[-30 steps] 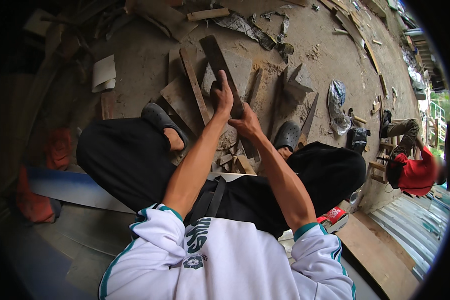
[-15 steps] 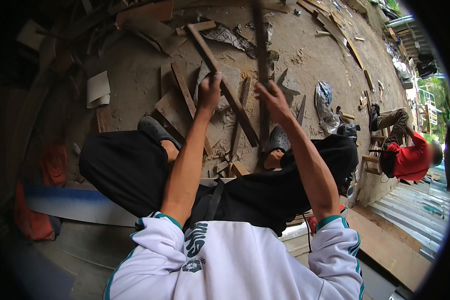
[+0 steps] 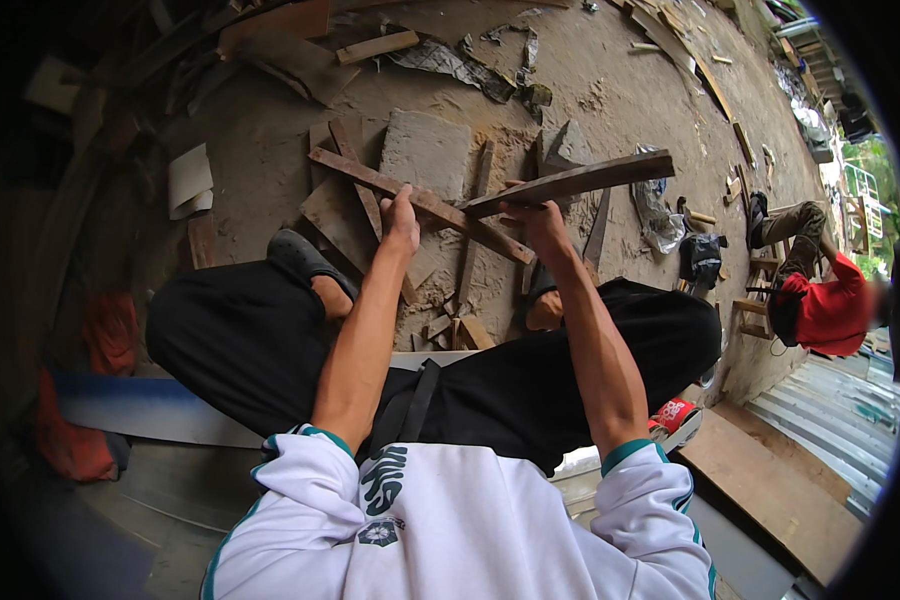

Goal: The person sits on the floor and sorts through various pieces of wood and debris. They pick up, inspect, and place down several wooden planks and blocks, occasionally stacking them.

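My left hand (image 3: pixel 401 222) is closed round a brown wooden strip (image 3: pixel 355 174), which slants down from upper left to lower right. In my right hand (image 3: pixel 543 226) is a second, darker wooden strip (image 3: pixel 605 176), tilted up toward the right. The inner end of that strip appears to meet or overlap the left one between my hands; whether they touch I cannot tell. Beneath them on the ground lie a grey slab (image 3: pixel 426 148) and several loose boards, among them a narrow wooden strip (image 3: pixel 477 225).
My clogs (image 3: pixel 310 262) stand on either side of the wood pieces. Scrap boards (image 3: pixel 280 55) are piled at the far left, with crumpled sheeting (image 3: pixel 460 68) beside them. A plastic bag (image 3: pixel 660 225) lies to the right. Another person in red (image 3: pixel 830 310) sits at the far right.
The right strip has swung from upright to nearly level, pointing right. The left strip has turned flatter, and both hands have moved slightly lower.
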Tool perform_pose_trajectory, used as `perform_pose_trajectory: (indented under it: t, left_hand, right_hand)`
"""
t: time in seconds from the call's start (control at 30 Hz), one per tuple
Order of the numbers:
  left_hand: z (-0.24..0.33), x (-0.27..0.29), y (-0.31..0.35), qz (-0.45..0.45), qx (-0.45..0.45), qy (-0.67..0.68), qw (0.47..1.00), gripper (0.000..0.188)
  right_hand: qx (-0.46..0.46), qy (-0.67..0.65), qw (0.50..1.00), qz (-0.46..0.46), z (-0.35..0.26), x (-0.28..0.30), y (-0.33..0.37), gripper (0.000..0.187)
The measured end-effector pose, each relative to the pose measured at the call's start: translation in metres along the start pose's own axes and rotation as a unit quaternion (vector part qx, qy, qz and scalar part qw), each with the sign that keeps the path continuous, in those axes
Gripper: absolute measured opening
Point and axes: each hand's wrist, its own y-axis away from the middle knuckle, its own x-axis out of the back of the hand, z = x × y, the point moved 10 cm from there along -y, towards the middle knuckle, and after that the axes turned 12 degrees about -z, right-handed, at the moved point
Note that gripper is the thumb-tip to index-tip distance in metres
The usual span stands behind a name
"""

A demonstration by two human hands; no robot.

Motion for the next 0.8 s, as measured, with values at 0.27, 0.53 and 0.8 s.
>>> perform_pose_trajectory:
  t: [0.27,0.53,0.8]
  left_hand:
    - [-0.026,-0.023,0.005,-0.076,0.071,0.152,0.983,0.028]
    - [-0.043,-0.006,0.003,0.037,0.083,0.122,0.988,0.021]
    - [-0.063,0.018,0.003,0.122,0.095,0.035,0.987,0.027]
  right_hand:
    - [-0.006,-0.035,0.999,0.013,0.018,0.010,0.004,0.028]
    - [0.034,-0.108,0.992,-0.053,0.036,0.015,0.000,0.026]
    - [0.029,0.021,0.995,-0.094,0.042,-0.004,0.005,0.032]
